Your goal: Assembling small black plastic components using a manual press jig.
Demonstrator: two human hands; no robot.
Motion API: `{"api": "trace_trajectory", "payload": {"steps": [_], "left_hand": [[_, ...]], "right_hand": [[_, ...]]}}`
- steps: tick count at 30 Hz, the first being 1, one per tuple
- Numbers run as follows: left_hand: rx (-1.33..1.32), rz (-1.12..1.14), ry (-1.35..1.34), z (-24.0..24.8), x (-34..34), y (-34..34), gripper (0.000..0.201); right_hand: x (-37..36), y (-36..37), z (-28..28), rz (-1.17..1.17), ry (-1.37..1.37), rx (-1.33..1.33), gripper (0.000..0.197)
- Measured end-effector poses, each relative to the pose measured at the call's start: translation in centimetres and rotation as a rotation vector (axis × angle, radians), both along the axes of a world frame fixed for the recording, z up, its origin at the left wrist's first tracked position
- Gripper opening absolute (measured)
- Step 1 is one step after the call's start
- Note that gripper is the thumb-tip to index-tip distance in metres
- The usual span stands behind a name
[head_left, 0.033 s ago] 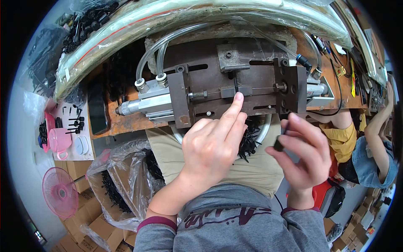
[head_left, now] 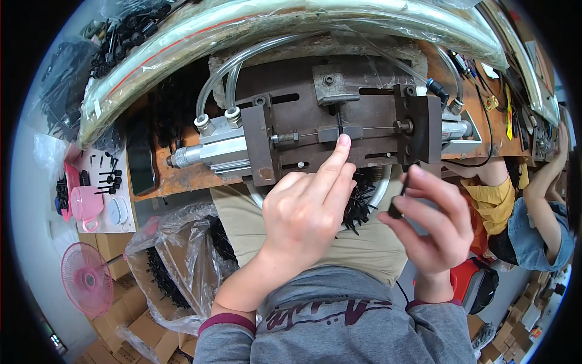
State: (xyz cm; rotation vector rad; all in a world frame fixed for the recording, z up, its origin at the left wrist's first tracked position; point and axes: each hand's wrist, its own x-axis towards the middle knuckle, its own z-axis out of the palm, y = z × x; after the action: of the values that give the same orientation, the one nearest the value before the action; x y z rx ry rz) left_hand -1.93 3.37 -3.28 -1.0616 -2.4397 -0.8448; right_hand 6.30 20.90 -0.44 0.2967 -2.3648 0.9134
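Observation:
A dark metal fixture (head_left: 370,155) stands before me with a pneumatic cylinder (head_left: 225,149) on its left end and another (head_left: 454,130) on its right. At its middle, small grey jaw blocks (head_left: 328,134) sit around a thin black part (head_left: 340,119). My left hand (head_left: 306,209) reaches in with its index finger stretched out, the tip at the black part's near end; it holds nothing. Off to the right of the fixture's near edge, my right hand (head_left: 438,221) pinches a small black plastic piece (head_left: 395,207) between thumb and fingers. Its exact kind cannot be made out.
Many black parts (head_left: 360,206) lie under the fixture, above my lap. A plastic-lined box (head_left: 188,242), a pink fan (head_left: 88,278) and a pink mug (head_left: 86,203) are at left. Clear hoses (head_left: 227,57) arch behind. Another person (head_left: 533,212) sits at right.
My right hand has shifted slightly to the left with the small black piece in it. My left hand stays at the jaw blocks.

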Motion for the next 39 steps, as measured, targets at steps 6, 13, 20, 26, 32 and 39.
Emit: {"api": "trace_trajectory", "payload": {"steps": [6,13,20,26,32,39], "left_hand": [[0.016,-0.121,-0.059,0.7,0.3,-1.2,0.027],[-0.020,-0.376,-0.379,0.9,2.2,-3.6,0.036],[-0.011,-0.365,-0.338,0.6,2.3,-3.6,0.038],[0.049,-0.402,-0.290,0.0,2.2,-3.5,0.032],[0.074,-0.418,-0.259,-0.1,2.4,-3.7,0.028],[0.105,-0.420,-0.247,-0.5,2.7,-4.3,0.024]], "right_hand": [[-0.6,-0.6,-0.7,0.065,0.022,0.093,0.030],[-2.2,-1.1,-2.2,0.107,-0.053,0.212,0.023],[-3.8,-1.7,-2.5,0.056,-0.050,0.452,0.019],[-4.0,-2.3,-1.4,0.018,-0.119,0.479,0.026],[-4.6,-1.3,0.9,0.144,-0.169,0.498,0.019],[-10.9,1.9,8.1,0.013,0.018,0.221,0.024]]}}
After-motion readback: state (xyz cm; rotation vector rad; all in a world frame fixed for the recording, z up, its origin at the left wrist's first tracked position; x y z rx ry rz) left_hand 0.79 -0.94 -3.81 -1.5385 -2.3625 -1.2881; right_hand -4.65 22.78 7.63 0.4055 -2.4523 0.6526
